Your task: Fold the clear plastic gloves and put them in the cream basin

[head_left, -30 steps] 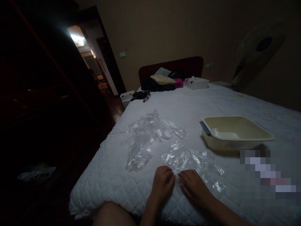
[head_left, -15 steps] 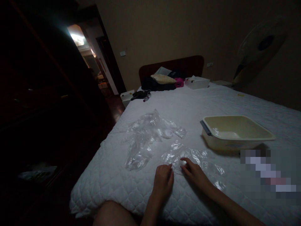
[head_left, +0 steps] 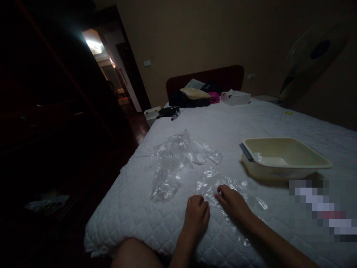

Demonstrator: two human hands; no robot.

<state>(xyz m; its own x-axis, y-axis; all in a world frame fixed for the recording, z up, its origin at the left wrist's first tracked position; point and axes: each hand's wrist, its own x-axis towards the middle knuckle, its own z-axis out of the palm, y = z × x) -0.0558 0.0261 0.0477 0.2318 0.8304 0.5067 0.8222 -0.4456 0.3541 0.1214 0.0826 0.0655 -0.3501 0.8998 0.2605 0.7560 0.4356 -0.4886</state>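
A crumpled clear plastic bag point(head_left: 209, 178) lies on the white quilted bed cover in front of me. My left hand point(head_left: 197, 214) is closed at the bag's near left edge, fingers curled down and thumb against them; the pinched part is hidden. Over the bag's middle rests my right hand point(head_left: 232, 201), its fingers bent and the thumb apart from them, touching the film. Part of the film spreads out below the right wrist. A second clear plastic sheet or bag point(head_left: 178, 152) lies crumpled just beyond, to the left.
To the right stands a cream plastic basin point(head_left: 287, 171) with a grey handle. A blurred-out patch point(head_left: 320, 208) covers something in front of it. Dark clothes, a pillow point(head_left: 195, 93) and a white box point(head_left: 235, 98) sit by the headboard. A fan point(head_left: 319, 50) stands at far right.
The fingers of my right hand have curled in a little. Part of the film below my right arm has shifted toward me. My left hand's fingers have bent further down. The view has moved slightly.
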